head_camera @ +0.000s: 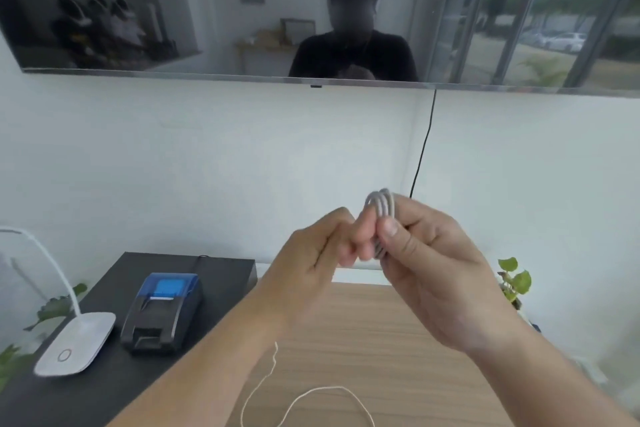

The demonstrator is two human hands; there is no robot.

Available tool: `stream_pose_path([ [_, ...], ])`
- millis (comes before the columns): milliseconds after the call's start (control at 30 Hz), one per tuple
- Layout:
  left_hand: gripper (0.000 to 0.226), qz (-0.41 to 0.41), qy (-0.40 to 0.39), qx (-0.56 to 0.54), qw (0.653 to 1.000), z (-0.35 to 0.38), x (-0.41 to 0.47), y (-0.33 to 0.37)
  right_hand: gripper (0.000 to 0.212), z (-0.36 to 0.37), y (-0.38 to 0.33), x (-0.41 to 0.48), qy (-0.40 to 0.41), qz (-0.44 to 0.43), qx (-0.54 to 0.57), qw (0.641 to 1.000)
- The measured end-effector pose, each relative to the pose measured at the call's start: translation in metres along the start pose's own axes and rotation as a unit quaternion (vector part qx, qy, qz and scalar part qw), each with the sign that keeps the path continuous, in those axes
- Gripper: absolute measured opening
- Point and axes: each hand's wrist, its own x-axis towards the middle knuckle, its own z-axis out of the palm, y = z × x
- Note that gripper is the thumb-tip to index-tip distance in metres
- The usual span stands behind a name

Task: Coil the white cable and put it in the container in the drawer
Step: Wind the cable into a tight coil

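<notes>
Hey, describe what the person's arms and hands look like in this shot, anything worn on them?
Both forearms are bare right to the bottom edge of the frame; no sleeves show. The left hand and right hand wear no gloves, and no rings, watch or bracelets are visible on the fingers or wrists. The right thumbnail is short and unpainted. The picture is slightly blurred, so fine marks cannot be made out.

place: office (or home office) | cues: wall screen (pixel 311 7), desk lamp (pixel 74 343), receipt printer (pixel 162 312), wooden desk (pixel 363 340)
</notes>
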Motion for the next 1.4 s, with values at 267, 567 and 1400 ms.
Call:
stream_pose_path([
  [267,0.037,0.035,-0.02,0.208,0.977,0.005,-0.025,0.042,0.02,-0.032,0.017,0.042,0.14,0.01,-0.255,0.957],
  [567,0.036,0.075,0.044,0.176,0.981,-0.053,0.02,0.032,0.033,-0.003,0.018,-0.012,-0.023,0.091,-0.079,0.992],
  [1400,0.044,-0.003,-0.03,-0.02,0.999,0.013,-0.043,0.031,0.021,0.016,-0.032,0.009,0.058,-0.058,0.047,0.996],
])
